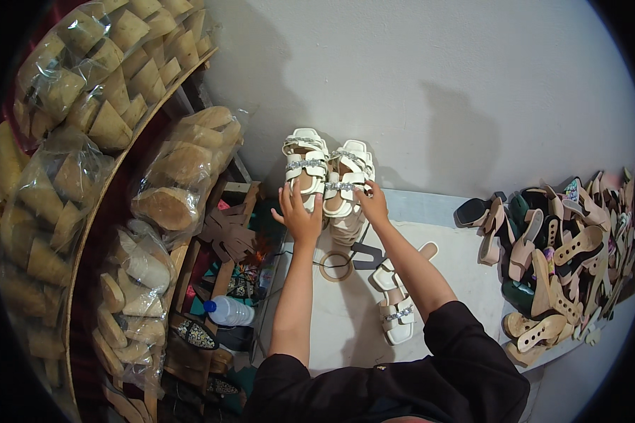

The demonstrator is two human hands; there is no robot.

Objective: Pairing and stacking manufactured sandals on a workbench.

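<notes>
Two white open-toe sandals with silver chain trim are side by side at the far edge of the table, toes toward the wall. My left hand [300,215] grips the rear of the left sandal [306,163], thumb on one side and some fingers spread on the other. Thumb and fingers of my right hand [372,204] pinch the side of the right sandal [353,155]. A beige block heel [347,230] shows below that sandal. Nearer me, another white sandal [398,321] with silver trim lies on the table, beside more white sandal parts partly hidden by my right forearm.
A brown ring [336,266] and a dark grey flat piece [367,256] lie on the white table [317,310]. Footwear and soles [557,261] are heaped at right. At left are shelves with bagged wooden shoe forms [169,208] and a blue-capped bottle [231,311].
</notes>
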